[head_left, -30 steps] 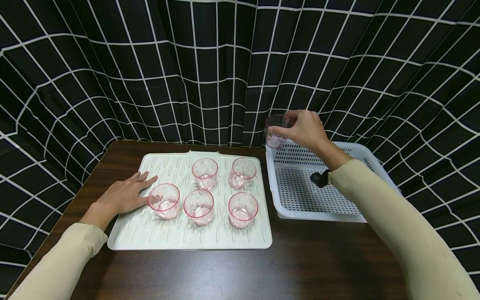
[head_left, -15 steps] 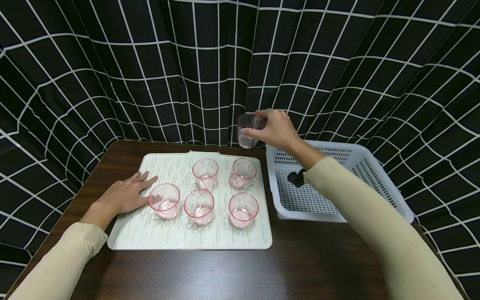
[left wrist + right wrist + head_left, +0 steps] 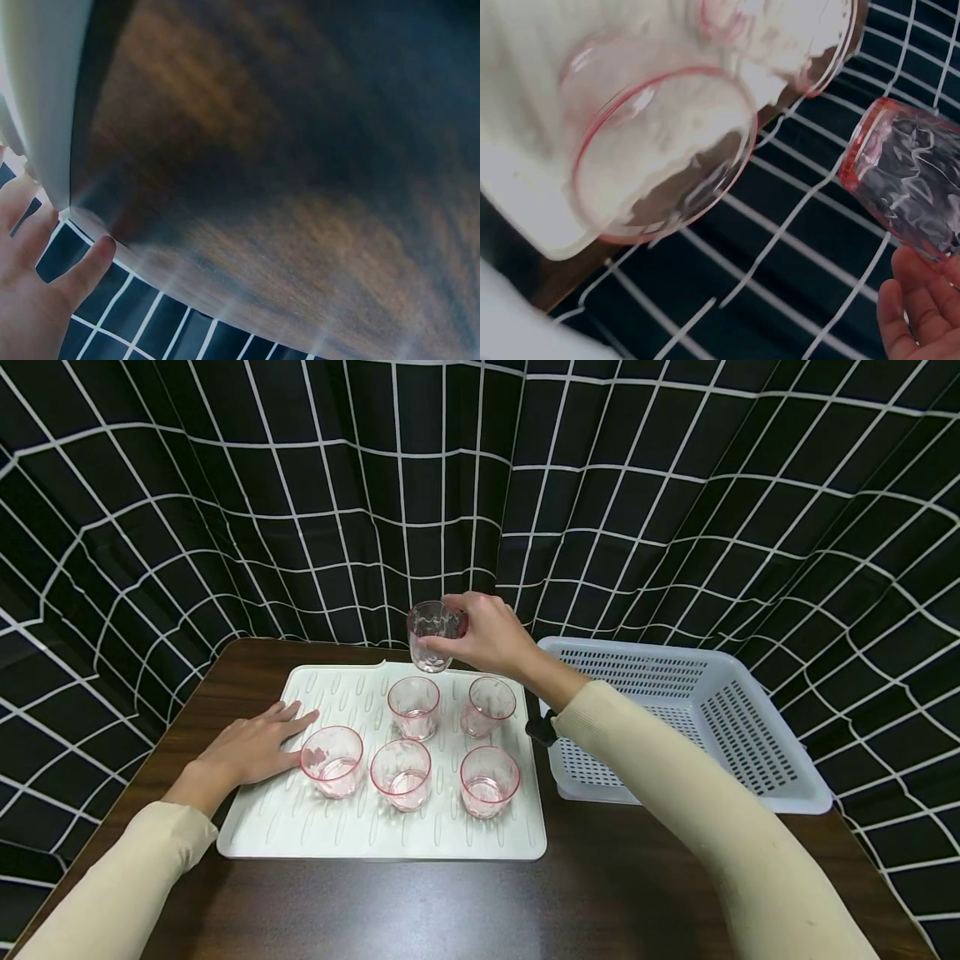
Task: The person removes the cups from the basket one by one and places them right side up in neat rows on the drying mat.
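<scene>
My right hand (image 3: 491, 639) grips a clear tumbler (image 3: 429, 647) by its side, thumb and fingers around it. It is in the air over the back edge of a white ridged drying tray (image 3: 270, 831). The right wrist view shows this tumbler (image 3: 907, 169) with a reddish end. Several pink-rimmed tumblers stand upright on the tray: a front-left tumbler (image 3: 337, 779), a front-middle tumbler (image 3: 405, 789), a front-right tumbler (image 3: 487, 793), and two behind. My left hand (image 3: 251, 750) lies flat on the tray's left edge, fingers spread, beside the front-left tumbler.
A pale blue perforated plastic basket (image 3: 738, 693) stands right of the tray, partly covered by my right sleeve. Both sit on a dark wooden table (image 3: 360, 910). A black curtain (image 3: 315, 527) with a white grid hangs close behind. A small black device (image 3: 542, 728) is on my right wrist.
My right hand has carried the tumbler leftward, from over the basket's back-left corner to over the tray's back edge. The left hand and the standing tumblers have stayed put.
</scene>
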`<state>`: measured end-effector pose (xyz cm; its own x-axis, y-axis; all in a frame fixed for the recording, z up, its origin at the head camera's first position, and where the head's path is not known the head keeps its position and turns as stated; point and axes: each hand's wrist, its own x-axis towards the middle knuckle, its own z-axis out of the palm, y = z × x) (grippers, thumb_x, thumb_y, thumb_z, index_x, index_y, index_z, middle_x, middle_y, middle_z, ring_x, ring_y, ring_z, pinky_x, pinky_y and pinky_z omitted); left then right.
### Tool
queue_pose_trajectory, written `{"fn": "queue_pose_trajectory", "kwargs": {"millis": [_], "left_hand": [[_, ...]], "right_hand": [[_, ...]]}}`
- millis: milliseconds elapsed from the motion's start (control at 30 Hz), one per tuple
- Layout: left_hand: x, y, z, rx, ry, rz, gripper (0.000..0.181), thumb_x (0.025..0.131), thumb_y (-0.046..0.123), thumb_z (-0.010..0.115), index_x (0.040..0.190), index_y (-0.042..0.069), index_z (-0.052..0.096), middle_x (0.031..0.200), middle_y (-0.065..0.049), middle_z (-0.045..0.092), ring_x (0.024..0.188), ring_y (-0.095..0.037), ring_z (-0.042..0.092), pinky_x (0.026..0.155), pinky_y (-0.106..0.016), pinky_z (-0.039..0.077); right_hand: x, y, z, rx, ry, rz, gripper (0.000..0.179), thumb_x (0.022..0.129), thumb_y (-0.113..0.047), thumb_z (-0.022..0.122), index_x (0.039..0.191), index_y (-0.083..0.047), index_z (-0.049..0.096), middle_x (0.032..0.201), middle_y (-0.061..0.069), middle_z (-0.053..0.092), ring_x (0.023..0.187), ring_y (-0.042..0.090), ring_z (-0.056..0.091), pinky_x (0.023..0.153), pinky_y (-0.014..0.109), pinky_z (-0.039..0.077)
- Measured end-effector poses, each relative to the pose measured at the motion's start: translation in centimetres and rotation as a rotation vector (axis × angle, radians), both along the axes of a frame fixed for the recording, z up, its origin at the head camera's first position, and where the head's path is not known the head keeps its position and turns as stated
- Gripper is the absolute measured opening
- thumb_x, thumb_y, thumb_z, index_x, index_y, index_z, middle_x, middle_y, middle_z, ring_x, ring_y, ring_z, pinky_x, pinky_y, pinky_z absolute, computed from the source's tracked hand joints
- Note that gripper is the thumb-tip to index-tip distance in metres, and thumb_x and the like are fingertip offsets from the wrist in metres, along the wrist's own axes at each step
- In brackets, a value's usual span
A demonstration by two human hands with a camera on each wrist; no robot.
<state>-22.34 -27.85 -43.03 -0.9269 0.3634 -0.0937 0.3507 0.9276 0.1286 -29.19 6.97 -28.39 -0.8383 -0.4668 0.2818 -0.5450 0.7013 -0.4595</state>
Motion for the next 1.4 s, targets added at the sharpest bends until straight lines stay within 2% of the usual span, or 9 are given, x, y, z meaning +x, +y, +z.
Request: {"fn": "queue_pose_trajectory", "kwargs": {"millis": [233, 500, 967, 1400], "left_hand": [[-0.2, 0.1, -0.1, 0.003, 0.003, 0.004, 0.083, 0.092, 0.072, 0.046, 0.151, 0.014, 0.044, 0.154, -0.027, 0.036, 0.141, -0.051, 0.029, 0.099, -0.072, 0.034], [-0.3, 0.0, -0.2, -0.01, 0.0, -0.004, 0.081, 0.093, 0.07, 0.046, 0.151, 0.014, 0.044, 0.154, -0.027, 0.036, 0.141, -0.051, 0.03, 0.099, -0.071, 0.035], [-0.4, -0.1, -0.1, -0.01, 0.003, -0.011, 0.078, 0.093, 0.067, 0.049, 0.15, 0.013, 0.045, 0.153, -0.027, 0.036, 0.141, -0.051, 0.031, 0.098, -0.072, 0.036], [-0.5, -0.2, -0.2, -0.001, 0.001, -0.015, 0.079, 0.093, 0.068, 0.049, 0.151, 0.014, 0.044, 0.154, -0.027, 0.035, 0.141, -0.05, 0.031, 0.099, -0.073, 0.034]], "right_hand": [[0.6, -3.0, -0.4, 0.007, -0.021, 0.057, 0.076, 0.084, -0.046, 0.078, 0.14, 0.0, 0.054, 0.114, 0.009, 0.067, 0.084, 0.013, 0.061, 0.068, 0.023, 0.052], [1.1, -6.2, -1.5, 0.062, 0.001, 0.142, 0.073, 0.084, -0.05, 0.077, 0.136, -0.003, 0.058, 0.114, 0.005, 0.069, 0.098, 0.014, 0.064, 0.078, 0.023, 0.051], [1.9, -9.9, -3.8, 0.233, -0.106, 0.149, 0.076, 0.086, -0.053, 0.073, 0.142, -0.006, 0.054, 0.135, 0.005, 0.063, 0.122, 0.016, 0.059, 0.098, 0.029, 0.049], [1.7, -10.9, -5.3, 0.291, -0.201, 0.154, 0.075, 0.088, -0.045, 0.075, 0.146, -0.005, 0.049, 0.143, 0.008, 0.057, 0.131, 0.021, 0.053, 0.106, 0.032, 0.044]]}}
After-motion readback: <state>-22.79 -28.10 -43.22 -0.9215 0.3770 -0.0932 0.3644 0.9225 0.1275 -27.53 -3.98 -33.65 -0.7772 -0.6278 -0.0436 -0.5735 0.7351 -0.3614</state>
